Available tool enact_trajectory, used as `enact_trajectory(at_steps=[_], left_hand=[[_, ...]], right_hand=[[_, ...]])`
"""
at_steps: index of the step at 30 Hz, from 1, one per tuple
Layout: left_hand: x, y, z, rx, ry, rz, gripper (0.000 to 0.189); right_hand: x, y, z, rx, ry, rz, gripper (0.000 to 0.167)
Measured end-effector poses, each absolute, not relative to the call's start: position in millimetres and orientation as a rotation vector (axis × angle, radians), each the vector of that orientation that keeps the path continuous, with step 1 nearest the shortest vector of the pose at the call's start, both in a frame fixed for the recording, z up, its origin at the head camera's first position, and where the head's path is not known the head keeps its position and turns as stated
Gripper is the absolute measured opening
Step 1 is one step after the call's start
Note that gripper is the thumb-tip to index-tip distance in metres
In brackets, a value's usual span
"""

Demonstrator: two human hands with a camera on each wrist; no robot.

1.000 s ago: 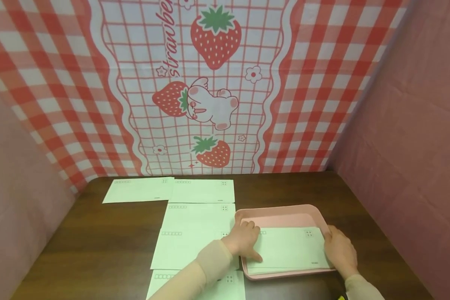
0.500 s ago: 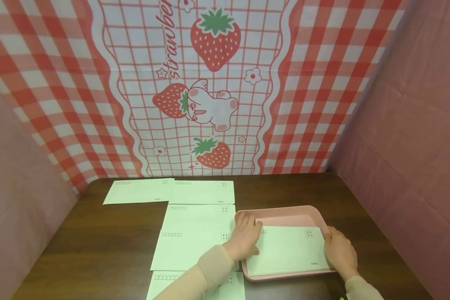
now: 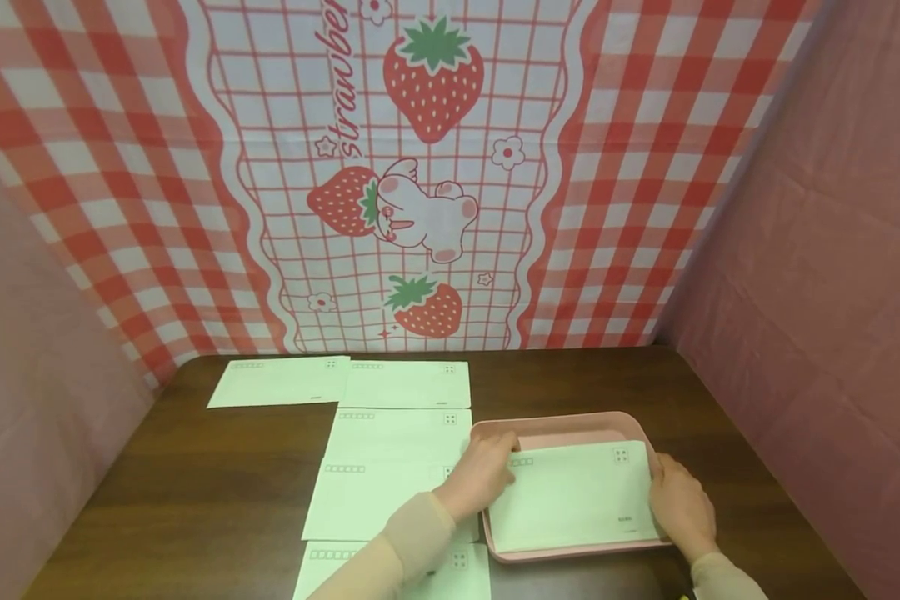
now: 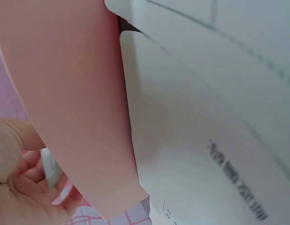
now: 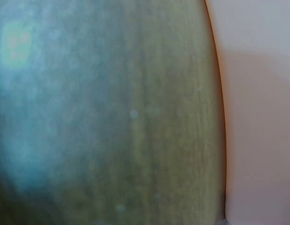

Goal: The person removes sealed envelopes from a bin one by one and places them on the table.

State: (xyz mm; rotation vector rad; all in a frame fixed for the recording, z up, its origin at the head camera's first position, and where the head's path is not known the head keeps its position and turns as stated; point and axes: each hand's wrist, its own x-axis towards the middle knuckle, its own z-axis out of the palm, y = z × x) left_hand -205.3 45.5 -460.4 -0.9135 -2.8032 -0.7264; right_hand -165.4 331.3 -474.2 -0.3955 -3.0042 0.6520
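Observation:
A pink tray [image 3: 570,429] stands at the right of the table with white envelopes in it. My left hand [image 3: 480,473] is over the tray's left side and pinches the top envelope [image 3: 573,500] by its left end. In the left wrist view the curled fingers [image 4: 34,176] show beside the pink tray wall [image 4: 65,93], with a bit of white paper between them. My right hand [image 3: 682,504] holds the tray's right rim; its fingertips are partly hidden. Only the table and a pink tray side [image 5: 262,131] appear in the right wrist view.
Several envelopes lie left of the tray: one at the far left [image 3: 277,383], one beside it [image 3: 408,385], and more in a column below, the nearest [image 3: 330,575] partly under my left forearm. A checked strawberry cloth [image 3: 427,208] hangs behind the dark wooden table [image 3: 180,492].
My left thumb has drawn in from the envelope's face toward its left end. The top envelope has risen slightly and tilted, its right side shifting away from me. The right hand and tray stay put.

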Motion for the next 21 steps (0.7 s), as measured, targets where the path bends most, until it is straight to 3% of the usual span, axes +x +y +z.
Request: enact_trajectory(at_steps=[5, 16, 21], left_hand=[[-207, 39, -460, -0.850, -2.842, -0.921, 0.024], [-208, 26, -457, -0.806, -2.826, -1.041, 0.033], [-208, 21, -454, -0.764, -2.773, -1.355, 0.022]], right_hand=[[-167, 332, -475, -0.407, -3.003, 0.657, 0.055], [-167, 332, -476, -0.420, -3.002, 0.646, 0.054], [-168, 332, -477, -0.411, -3.001, 0.639, 0.055]])
